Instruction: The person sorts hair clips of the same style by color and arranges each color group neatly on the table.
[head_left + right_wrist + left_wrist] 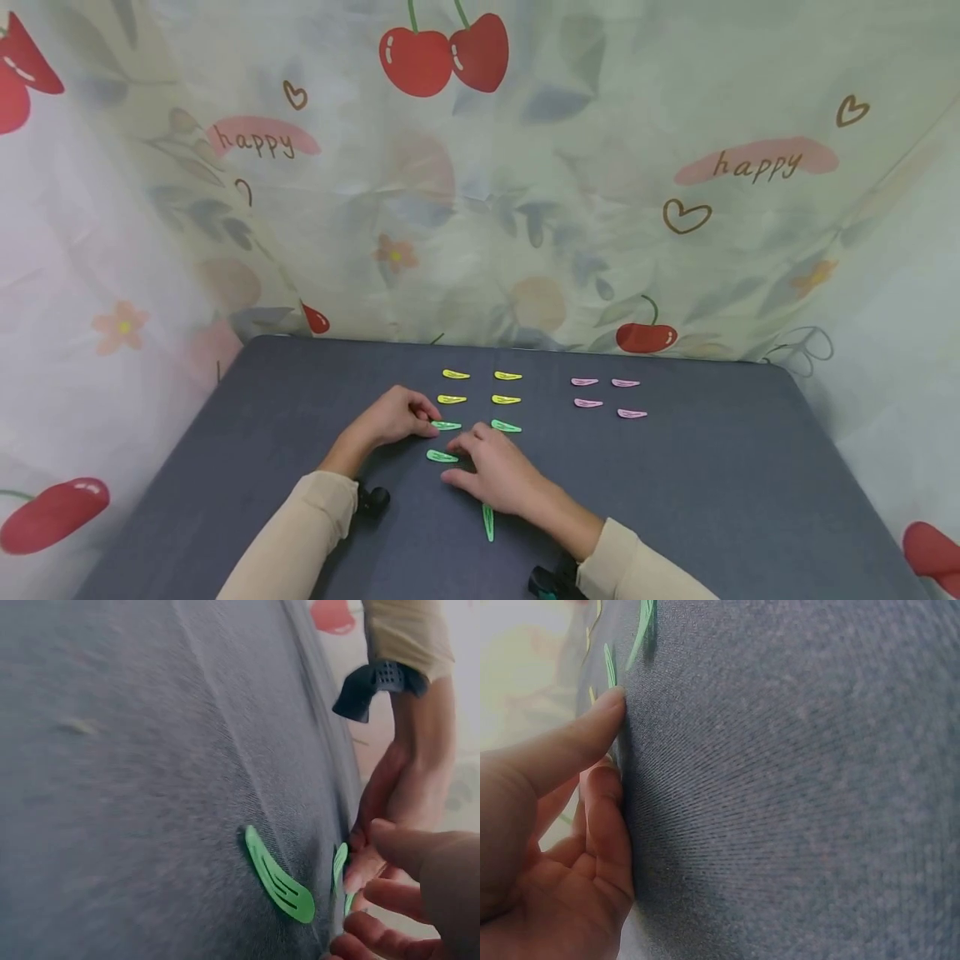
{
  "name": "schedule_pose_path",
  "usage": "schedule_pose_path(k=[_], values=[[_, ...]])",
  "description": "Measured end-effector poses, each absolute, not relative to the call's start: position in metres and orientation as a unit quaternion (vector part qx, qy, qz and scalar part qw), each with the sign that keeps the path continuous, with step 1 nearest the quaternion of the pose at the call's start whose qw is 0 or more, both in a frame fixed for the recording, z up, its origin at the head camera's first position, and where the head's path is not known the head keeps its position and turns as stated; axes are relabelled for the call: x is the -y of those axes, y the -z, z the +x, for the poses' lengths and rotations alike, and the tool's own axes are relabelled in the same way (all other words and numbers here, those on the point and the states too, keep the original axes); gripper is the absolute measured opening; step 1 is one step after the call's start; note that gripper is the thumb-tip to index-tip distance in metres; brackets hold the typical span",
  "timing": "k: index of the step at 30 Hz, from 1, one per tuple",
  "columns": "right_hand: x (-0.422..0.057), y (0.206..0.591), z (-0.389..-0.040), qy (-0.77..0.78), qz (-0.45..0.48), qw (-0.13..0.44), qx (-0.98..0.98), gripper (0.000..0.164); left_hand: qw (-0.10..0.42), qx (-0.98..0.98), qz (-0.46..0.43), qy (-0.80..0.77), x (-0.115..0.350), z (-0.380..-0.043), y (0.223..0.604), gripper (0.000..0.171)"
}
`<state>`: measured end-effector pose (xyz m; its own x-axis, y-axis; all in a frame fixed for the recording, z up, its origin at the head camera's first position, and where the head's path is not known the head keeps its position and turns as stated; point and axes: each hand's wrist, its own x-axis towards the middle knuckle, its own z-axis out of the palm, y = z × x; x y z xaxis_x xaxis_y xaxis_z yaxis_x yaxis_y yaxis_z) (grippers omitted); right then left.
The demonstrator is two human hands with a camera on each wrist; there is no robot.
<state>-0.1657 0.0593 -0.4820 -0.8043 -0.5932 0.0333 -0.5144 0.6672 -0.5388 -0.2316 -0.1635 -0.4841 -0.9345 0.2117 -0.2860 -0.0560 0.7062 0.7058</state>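
My left hand (397,414) pinches the wide left end of a green hair clip (446,426) lying on the dark table. In the left wrist view, the thumb tip lies against that green clip (610,664). My right hand (498,471) hovers with thumb and fingers apart, just right of a second green hair clip (442,457), and holds nothing. Behind its fingers lies another green hair clip (506,426). A further green hair clip (489,523) points toward the front edge beneath the right wrist; the right wrist view shows this green clip (279,877) up close.
Beyond the green clips lie yellow hair clips (452,399) in two columns. Several pink hair clips (588,403) form a group to the right. A patterned cloth (480,208) hangs behind the dark table (712,483). Black wrist cameras (372,502) sit on both forearms.
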Motion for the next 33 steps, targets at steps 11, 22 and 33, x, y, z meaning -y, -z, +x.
schedule_pose_path(k=[11, 22, 33], values=[[-0.086, 0.488, -0.132, 0.173, -0.354, 0.077, -0.916, 0.081, 0.172, -0.905, 0.053, -0.385, 0.165, -0.231, 0.485, 0.013], [-0.114, 0.5, -0.11, 0.163, -0.347, 0.083, -0.92, 0.086, 0.174, -0.905, 0.05, -0.385, 0.164, -0.231, 0.484, 0.013], [-0.122, 0.506, -0.101, 0.172, -0.346, 0.013, -0.922, 0.068, 0.178, -0.901, 0.049, -0.392, 0.164, -0.231, 0.484, 0.014]])
